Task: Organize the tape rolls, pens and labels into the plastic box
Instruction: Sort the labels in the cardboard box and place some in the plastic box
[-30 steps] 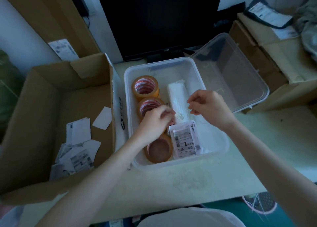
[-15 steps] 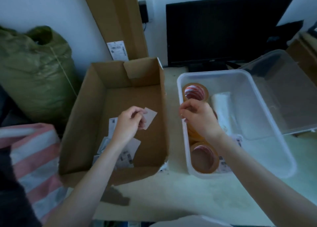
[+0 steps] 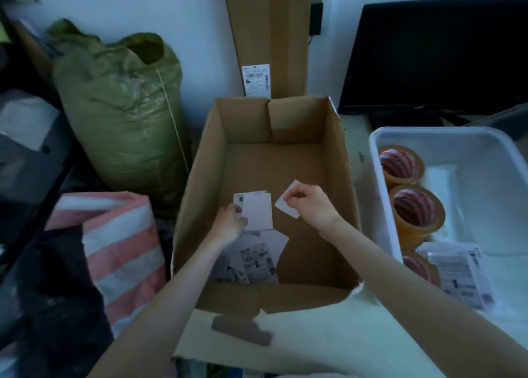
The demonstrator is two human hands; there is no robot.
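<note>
So both grips were down in the cardboard box [image 3: 337, 154]: left hand [image 3: 230, 223] held a label stack [image 3: 257, 212], right hand [image 3: 311, 206] pinched one loose label [image 3: 285, 204]. Plastic box [image 3: 380, 177] sat at 3 o'clock, nearer my right hand.

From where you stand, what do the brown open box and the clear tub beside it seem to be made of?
The brown open box looks like corrugated cardboard: matte, with folded flaps and a torn front edge. The clear tub seems to be translucent plastic, smooth and slightly glossy, since the tape rolls show through its wall.
</note>
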